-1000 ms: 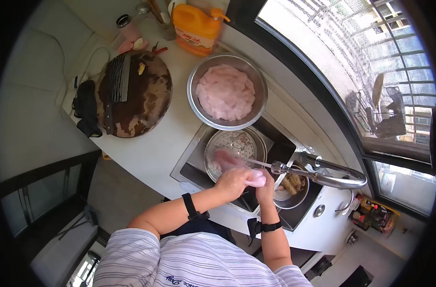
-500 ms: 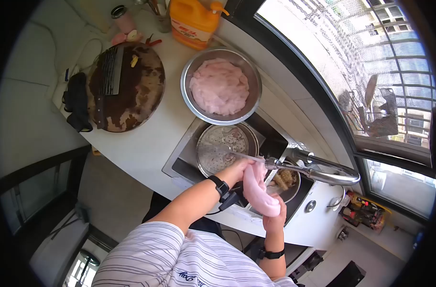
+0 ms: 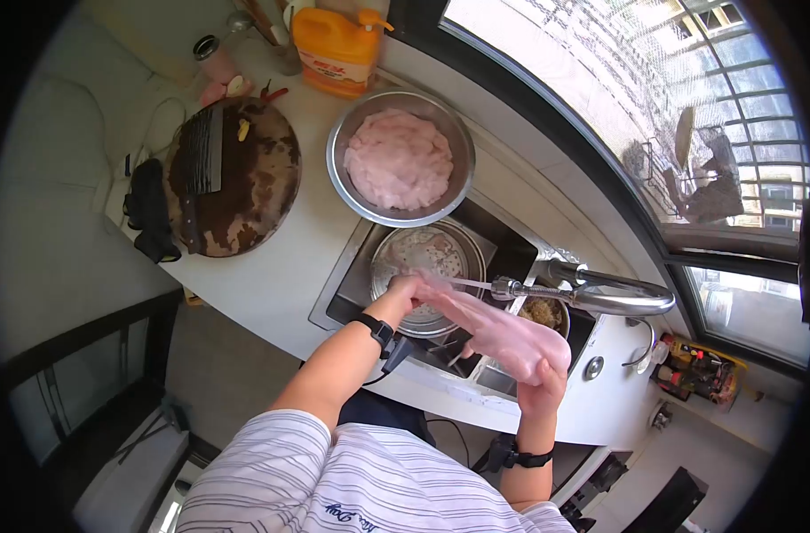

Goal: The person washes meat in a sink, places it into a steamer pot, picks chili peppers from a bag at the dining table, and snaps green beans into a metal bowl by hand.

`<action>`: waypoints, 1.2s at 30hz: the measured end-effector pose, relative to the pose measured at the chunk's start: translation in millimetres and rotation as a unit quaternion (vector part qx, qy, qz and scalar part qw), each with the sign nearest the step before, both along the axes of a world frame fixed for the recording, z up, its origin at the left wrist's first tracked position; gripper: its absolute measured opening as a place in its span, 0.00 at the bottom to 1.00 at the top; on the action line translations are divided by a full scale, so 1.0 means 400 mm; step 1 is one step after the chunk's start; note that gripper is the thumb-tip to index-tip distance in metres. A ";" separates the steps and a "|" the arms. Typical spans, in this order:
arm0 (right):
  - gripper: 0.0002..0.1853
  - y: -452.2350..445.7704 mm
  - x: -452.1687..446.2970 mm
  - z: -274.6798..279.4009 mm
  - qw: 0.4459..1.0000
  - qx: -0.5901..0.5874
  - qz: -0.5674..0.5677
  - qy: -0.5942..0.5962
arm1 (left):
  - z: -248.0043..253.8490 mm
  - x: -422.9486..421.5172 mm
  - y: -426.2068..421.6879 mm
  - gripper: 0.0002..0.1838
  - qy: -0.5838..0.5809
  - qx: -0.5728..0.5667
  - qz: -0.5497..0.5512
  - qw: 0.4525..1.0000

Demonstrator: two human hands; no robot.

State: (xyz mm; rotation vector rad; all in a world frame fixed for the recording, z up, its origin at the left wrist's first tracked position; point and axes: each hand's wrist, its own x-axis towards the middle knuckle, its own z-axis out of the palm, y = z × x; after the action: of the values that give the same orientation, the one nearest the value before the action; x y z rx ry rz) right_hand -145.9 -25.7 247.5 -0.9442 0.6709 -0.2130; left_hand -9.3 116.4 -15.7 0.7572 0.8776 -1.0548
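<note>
A long pale-pink piece of meat (image 3: 498,336) is stretched between my two hands over the sink. My left hand (image 3: 407,291) is closed on its upper left end, above the perforated metal strainer (image 3: 386,302). Closed on the lower right end is my right hand (image 3: 543,391), near the sink's front edge. Water runs from the faucet (image 3: 504,288) onto the meat near my left hand. Behind the strainer, a steel bowl (image 3: 337,160) holds a heap of similar pink meat (image 3: 400,160).
A round cutting board (image 3: 263,178) with a cleaver (image 3: 211,151) lies at the left. An orange jug (image 3: 336,49) stands at the back. The curved faucet pipe (image 3: 636,302) reaches in from the right, over a pan with brown contents (image 3: 542,311).
The meat, bunched up earlier, is now drawn out lengthwise. My left hand has moved left over the strainer, and my right hand has moved right.
</note>
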 end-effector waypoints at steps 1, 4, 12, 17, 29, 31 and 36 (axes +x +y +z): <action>0.30 0.011 0.002 0.020 0.999 -0.054 0.006 -0.001 | -0.024 -0.009 0.007 0.08 -0.015 0.091 -0.010 0.996; 0.26 0.030 0.019 0.084 0.990 -0.140 0.036 0.004 | -0.079 -0.039 0.035 0.10 -0.064 0.134 -0.083 0.985; 0.14 0.056 0.061 0.141 0.953 -0.280 0.117 0.012 | -0.138 -0.082 0.093 0.16 -0.118 0.198 -0.095 0.969; 0.21 0.093 0.118 0.328 0.931 -0.352 0.073 -0.066 | -0.048 -0.041 0.176 0.12 -0.119 0.064 -0.065 0.989; 0.13 0.177 0.403 0.618 0.811 -0.539 0.018 -0.228 | 0.099 -0.027 0.232 0.11 -0.134 0.070 -0.013 0.988; 0.10 0.180 0.468 0.592 0.791 -0.555 0.022 -0.256 | 0.117 -0.022 0.239 0.11 -0.133 0.069 -0.011 0.989; 0.05 0.232 0.606 0.390 0.825 -0.543 0.113 -0.111 | 0.085 -0.019 0.240 0.11 -0.124 0.080 0.017 0.989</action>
State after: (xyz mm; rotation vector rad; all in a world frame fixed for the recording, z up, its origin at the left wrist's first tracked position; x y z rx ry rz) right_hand 96.5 67.0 403.5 -2.0481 0.1546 -0.5092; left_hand -17.0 212.3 18.5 0.9825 0.7641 -0.8454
